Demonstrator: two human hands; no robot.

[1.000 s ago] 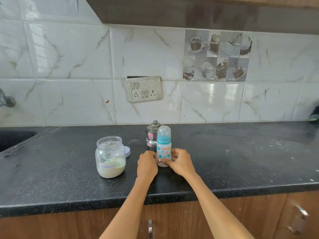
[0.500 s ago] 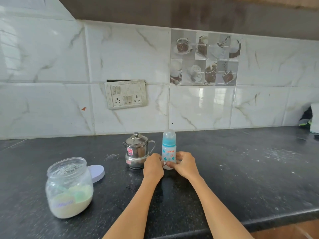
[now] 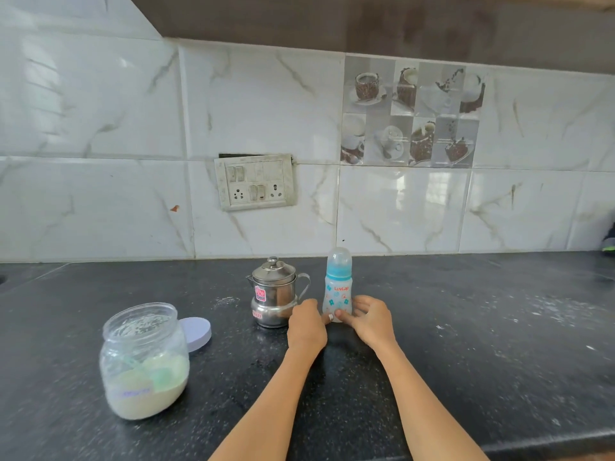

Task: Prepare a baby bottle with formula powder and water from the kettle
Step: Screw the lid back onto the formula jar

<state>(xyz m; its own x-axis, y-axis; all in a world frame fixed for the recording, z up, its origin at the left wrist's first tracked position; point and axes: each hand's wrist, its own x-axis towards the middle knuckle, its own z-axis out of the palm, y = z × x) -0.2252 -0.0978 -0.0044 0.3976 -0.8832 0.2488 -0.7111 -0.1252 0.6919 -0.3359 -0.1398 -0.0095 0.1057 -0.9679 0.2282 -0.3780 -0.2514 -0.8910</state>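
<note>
Two bare forearms are seen reaching in from the lower edge of the head view, each ending in a bare hand: the left hand (image 3: 307, 324) and the right hand (image 3: 371, 321). No sleeve, cuff or glove is worn on either arm as far as the frame shows. No watch, bracelet or ring can be made out. A pale patch is seen at one fingertip (image 3: 330, 317); what it is cannot be told.

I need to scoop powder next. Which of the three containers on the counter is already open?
The glass jar at the left: no lid on it, the lid lying behind it. The kettle and bottle are capped.
</note>
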